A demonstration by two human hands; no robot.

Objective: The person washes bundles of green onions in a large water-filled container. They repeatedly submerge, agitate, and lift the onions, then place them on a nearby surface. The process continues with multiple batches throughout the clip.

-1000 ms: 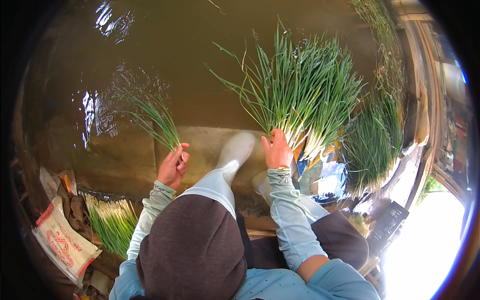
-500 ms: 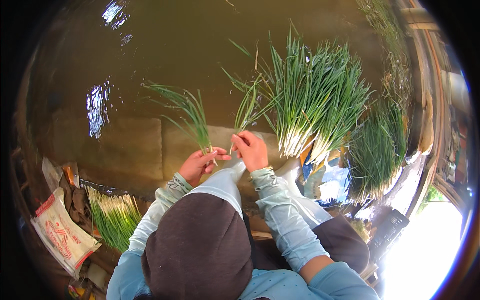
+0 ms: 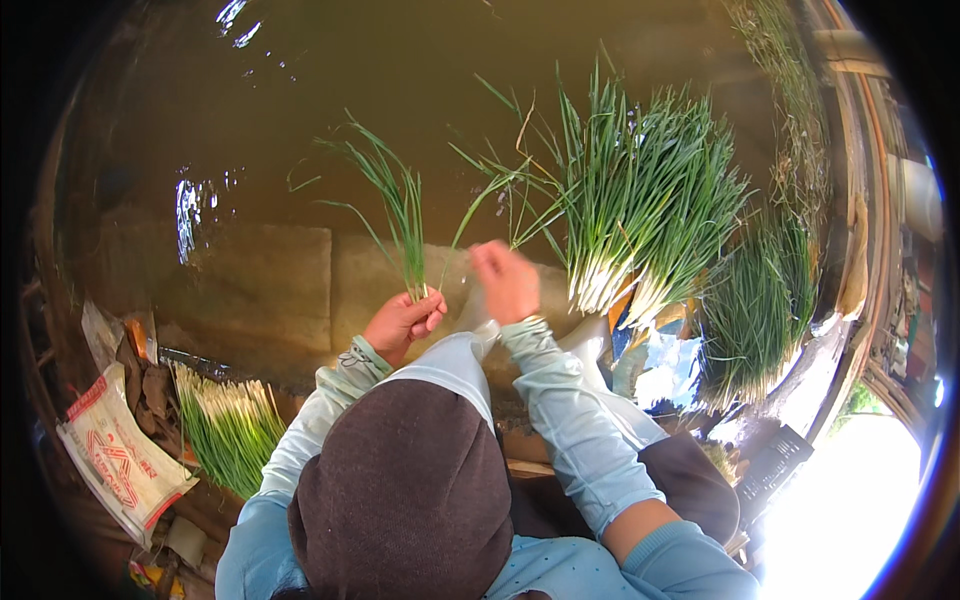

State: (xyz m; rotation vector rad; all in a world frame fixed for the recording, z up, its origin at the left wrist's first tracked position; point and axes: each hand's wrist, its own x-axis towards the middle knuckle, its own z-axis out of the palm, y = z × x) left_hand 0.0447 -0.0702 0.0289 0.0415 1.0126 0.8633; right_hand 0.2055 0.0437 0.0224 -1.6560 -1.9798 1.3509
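Observation:
My left hand [image 3: 408, 322] is closed round the white lower ends of a small bunch of chives [image 3: 405, 225], whose thin green leaves fan up over brown water. To its right is my right hand [image 3: 507, 285], raised with fingers bent and smeared by motion; whether anything is between them I cannot make out. A few loose leaves [image 3: 505, 182] stick out over the water just beyond the right hand. Farther right lies a big pile of chives [image 3: 640, 200], white ends toward me and green tips away.
Murky water [image 3: 300, 120] spreads ahead, with pale slabs [image 3: 230, 285] under its near edge. More chives lie in a darker heap [image 3: 760, 310] at the right and a bundle [image 3: 230, 425] at the lower left. Beside that bundle is a white-and-red sack [image 3: 125, 455]. Wooden poles [image 3: 855, 200] run along the right.
My right hand has lifted slightly and blurred; the sprig it pinched is no longer clearly in its fingers. My left hand's fingers have closed more tightly on its bunch, which now stands more upright.

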